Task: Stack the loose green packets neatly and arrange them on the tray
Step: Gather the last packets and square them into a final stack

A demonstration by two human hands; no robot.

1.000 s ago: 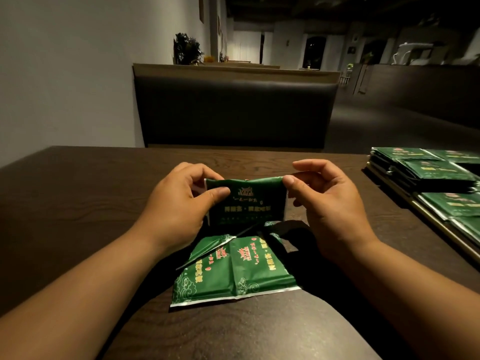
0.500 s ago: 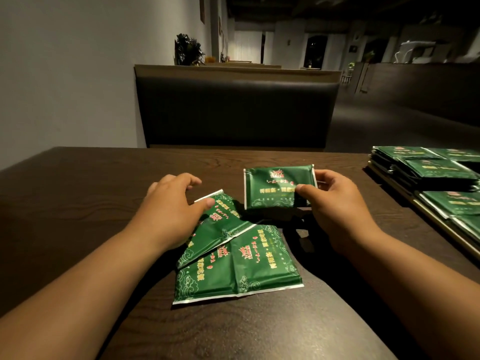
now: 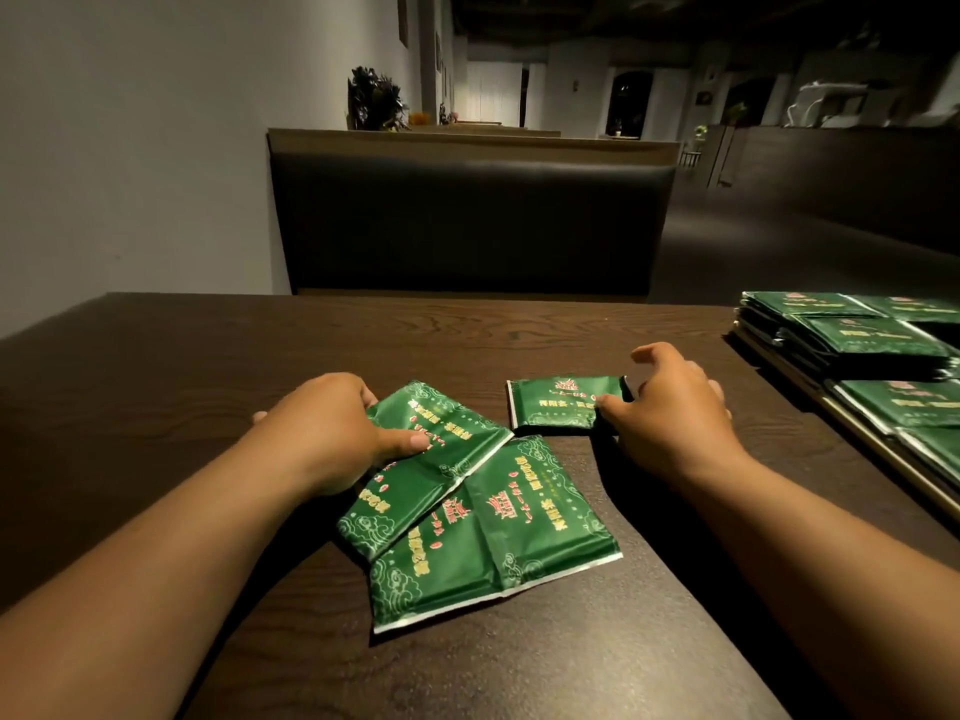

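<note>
Two loose green packets overlap on the dark table in front of me. My left hand (image 3: 332,428) grips the upper, tilted packet (image 3: 441,459), thumb on its top face and fingers past its far edge. The lower packet (image 3: 509,537) lies flat beneath it. A smaller, folded green packet (image 3: 558,405) lies flat on the table to the right. My right hand (image 3: 670,407) is beside it, thumb tip touching its right end and the index finger lifted clear. The tray (image 3: 862,439) at the right edge carries stacks of green packets (image 3: 872,340).
The wooden table (image 3: 208,387) reaches to a dark padded bench back (image 3: 467,226) on the far side. A grey wall runs along the left. An open, dim room lies beyond on the right.
My right hand has lowered the folded packet onto the table and loosened its hold. My left hand has closed on the upper loose packet and shifted it slightly.
</note>
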